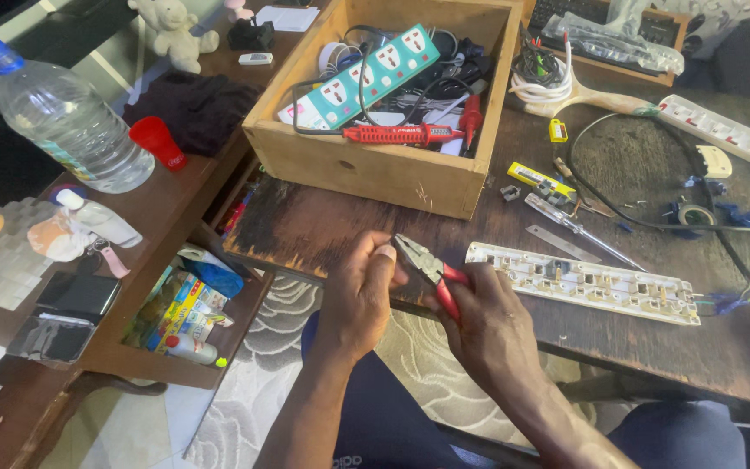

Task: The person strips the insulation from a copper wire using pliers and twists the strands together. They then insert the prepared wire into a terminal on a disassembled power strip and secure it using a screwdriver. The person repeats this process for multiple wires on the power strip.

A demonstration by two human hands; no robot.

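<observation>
Curling into a loose fist at the desk's near edge, the left hand [359,291] pinches something too small to tell at the tip of the red-handled metal pliers [430,269]. The right hand [488,326] is clamped around their handles, just left of the opened white plastic power strip [583,282] lying along that edge.

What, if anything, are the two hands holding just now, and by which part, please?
The right hand holds pliers by their red handles. The left hand is closed near the pliers' tip; anything pinched in its fingers cannot be made out.

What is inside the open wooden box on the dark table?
The wooden box holds a teal-and-white power strip, a red-handled tester screwdriver, black cables and a white cord coil. Whatever lies under that tangle is covered.
</observation>
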